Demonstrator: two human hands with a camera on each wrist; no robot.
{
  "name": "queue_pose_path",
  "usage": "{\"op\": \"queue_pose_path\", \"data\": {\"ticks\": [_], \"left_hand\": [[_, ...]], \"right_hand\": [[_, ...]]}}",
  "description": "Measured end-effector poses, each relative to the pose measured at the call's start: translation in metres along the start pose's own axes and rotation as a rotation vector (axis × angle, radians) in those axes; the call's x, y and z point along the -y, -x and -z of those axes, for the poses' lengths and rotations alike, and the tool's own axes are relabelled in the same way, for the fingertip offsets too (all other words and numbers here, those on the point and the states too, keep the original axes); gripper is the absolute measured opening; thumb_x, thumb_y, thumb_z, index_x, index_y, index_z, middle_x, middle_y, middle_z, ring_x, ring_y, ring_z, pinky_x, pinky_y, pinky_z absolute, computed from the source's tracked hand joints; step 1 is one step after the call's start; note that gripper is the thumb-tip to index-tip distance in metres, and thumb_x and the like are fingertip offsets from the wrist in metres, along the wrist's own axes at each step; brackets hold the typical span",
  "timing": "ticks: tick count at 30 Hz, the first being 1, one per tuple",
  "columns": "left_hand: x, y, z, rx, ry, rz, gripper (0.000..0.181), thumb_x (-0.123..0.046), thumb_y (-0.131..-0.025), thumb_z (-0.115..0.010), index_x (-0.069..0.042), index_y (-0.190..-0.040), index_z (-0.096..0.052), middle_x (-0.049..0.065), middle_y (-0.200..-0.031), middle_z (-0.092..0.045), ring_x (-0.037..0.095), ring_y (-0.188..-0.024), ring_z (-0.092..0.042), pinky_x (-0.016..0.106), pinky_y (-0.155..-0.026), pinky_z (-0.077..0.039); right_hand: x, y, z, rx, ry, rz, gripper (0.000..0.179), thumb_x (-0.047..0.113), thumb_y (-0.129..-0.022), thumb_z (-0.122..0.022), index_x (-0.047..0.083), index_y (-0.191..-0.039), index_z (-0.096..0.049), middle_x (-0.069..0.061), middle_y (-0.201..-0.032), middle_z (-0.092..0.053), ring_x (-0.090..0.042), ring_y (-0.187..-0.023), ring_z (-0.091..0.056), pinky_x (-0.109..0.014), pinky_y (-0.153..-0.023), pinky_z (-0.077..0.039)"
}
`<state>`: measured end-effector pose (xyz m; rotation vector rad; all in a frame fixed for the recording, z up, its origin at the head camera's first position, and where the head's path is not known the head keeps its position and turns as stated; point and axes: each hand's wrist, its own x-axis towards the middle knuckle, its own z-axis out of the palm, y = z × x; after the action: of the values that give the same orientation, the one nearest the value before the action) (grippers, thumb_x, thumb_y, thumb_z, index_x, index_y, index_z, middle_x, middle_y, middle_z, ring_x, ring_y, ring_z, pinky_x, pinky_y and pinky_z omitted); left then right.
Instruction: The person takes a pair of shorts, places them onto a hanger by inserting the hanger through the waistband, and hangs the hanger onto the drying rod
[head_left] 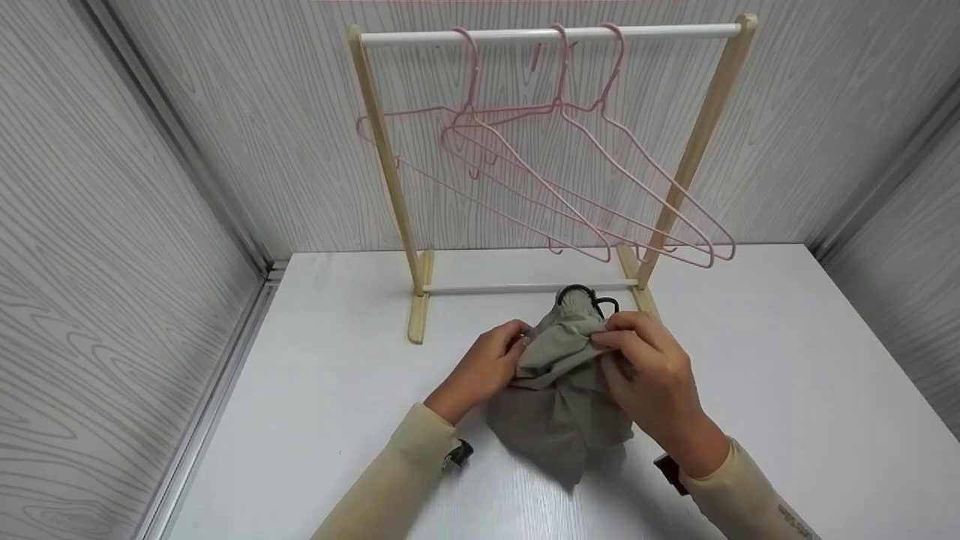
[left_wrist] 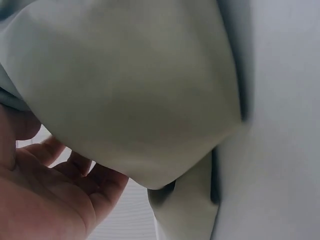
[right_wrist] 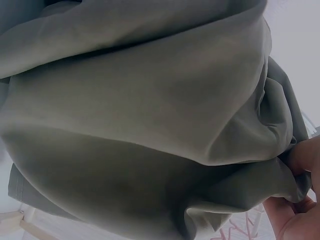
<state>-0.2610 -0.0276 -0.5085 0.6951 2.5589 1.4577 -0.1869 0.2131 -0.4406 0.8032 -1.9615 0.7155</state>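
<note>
A grey-green cloth garment (head_left: pixel 562 420) with a gathered end and a black cord (head_left: pixel 577 289) hangs bunched between the two hands, its lower part draping toward the white tabletop. At its left edge the left hand (head_left: pixel 491 364) holds the cloth between thumb and bent fingers; in the left wrist view, the fabric partly covers that hand (left_wrist: pixel 55 195). The right hand (head_left: pixel 649 371) pinches a fold on the other side, just below the cord. Broad folds of the garment (right_wrist: pixel 135 110) fill most of the right wrist view, with the right fingertips (right_wrist: pixel 302 155) gripping its edge.
Behind the hands stands a rack with wooden uprights (head_left: pixel 386 165) and a white top rail (head_left: pixel 660 31). Several pink hangers, among them a left one (head_left: pixel 540 180), hang from it. A low white crossbar (head_left: pixel 487 288) joins its feet. Grey wood-grain panels (head_left: pixel 112 262) enclose the table.
</note>
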Motion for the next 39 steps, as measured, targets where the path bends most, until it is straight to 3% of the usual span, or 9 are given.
{"op": "queue_pose_path", "data": {"ticks": [4, 7, 16, 23, 32, 39], "left_hand": [[-0.001, 0.000, 0.004, -0.028, 0.019, -0.026, 0.021, -0.023, -0.117, -0.048, -0.012, -0.118, -0.066, 0.001, -0.091, -0.062, 0.014, -0.079, -0.056, 0.035, -0.075, -0.049], [0.000, -0.001, 0.008, -0.059, 0.040, -0.052, 0.018, -0.021, -0.117, -0.049, -0.011, -0.116, -0.064, 0.001, -0.088, -0.057, 0.014, -0.077, -0.053, 0.034, -0.073, -0.046], [-0.005, -0.003, 0.022, -0.221, 0.058, -0.075, 0.014, -0.018, -0.114, -0.056, -0.010, -0.119, -0.066, 0.009, -0.116, -0.064, 0.022, -0.108, -0.059, 0.046, -0.099, -0.049], [-0.010, -0.006, 0.035, -0.332, 0.053, -0.092, 0.012, -0.015, -0.110, -0.065, -0.009, -0.119, -0.071, 0.009, -0.121, -0.063, 0.024, -0.120, -0.061, 0.048, -0.109, -0.050], [-0.023, -0.005, 0.049, -0.437, 0.119, -0.131, 0.008, -0.012, -0.104, -0.074, -0.012, -0.112, -0.077, 0.007, -0.125, -0.060, 0.023, -0.127, -0.060, 0.047, -0.116, -0.047], [-0.034, -0.004, 0.060, -0.470, 0.151, -0.185, 0.009, -0.011, -0.104, -0.076, -0.012, -0.112, -0.080, 0.005, -0.123, -0.062, 0.019, -0.122, -0.061, 0.042, -0.111, -0.051]], "right_hand": [[0.001, -0.002, -0.001, -0.013, -0.016, 0.008, 0.028, -0.021, -0.081, -0.074, 0.002, -0.095, -0.079, -0.014, -0.104, -0.072, -0.027, -0.094, -0.070, -0.029, -0.086, -0.056], [0.000, -0.003, -0.002, -0.016, -0.030, 0.014, 0.027, -0.020, -0.082, -0.072, 0.002, -0.095, -0.080, -0.014, -0.104, -0.072, -0.027, -0.094, -0.070, -0.029, -0.086, -0.056], [-0.001, -0.001, -0.002, 0.009, -0.027, 0.023, 0.025, -0.016, -0.085, -0.068, 0.003, -0.096, -0.080, -0.014, -0.105, -0.072, -0.027, -0.096, -0.071, -0.035, -0.083, -0.059], [-0.002, 0.002, -0.003, 0.051, -0.005, 0.030, 0.026, -0.018, -0.081, -0.073, 0.003, -0.095, -0.079, -0.013, -0.104, -0.071, -0.025, -0.095, -0.071, -0.034, -0.081, -0.059], [-0.003, 0.006, -0.004, 0.110, -0.002, 0.012, 0.021, -0.014, -0.087, -0.073, 0.005, -0.097, -0.078, -0.012, -0.106, -0.070, -0.025, -0.095, -0.070, -0.034, -0.082, -0.060], [-0.002, 0.009, -0.009, 0.145, -0.013, -0.001, 0.021, -0.014, -0.087, -0.076, 0.006, -0.096, -0.078, -0.010, -0.106, -0.069, -0.023, -0.094, -0.071, -0.033, -0.081, -0.061]]}}
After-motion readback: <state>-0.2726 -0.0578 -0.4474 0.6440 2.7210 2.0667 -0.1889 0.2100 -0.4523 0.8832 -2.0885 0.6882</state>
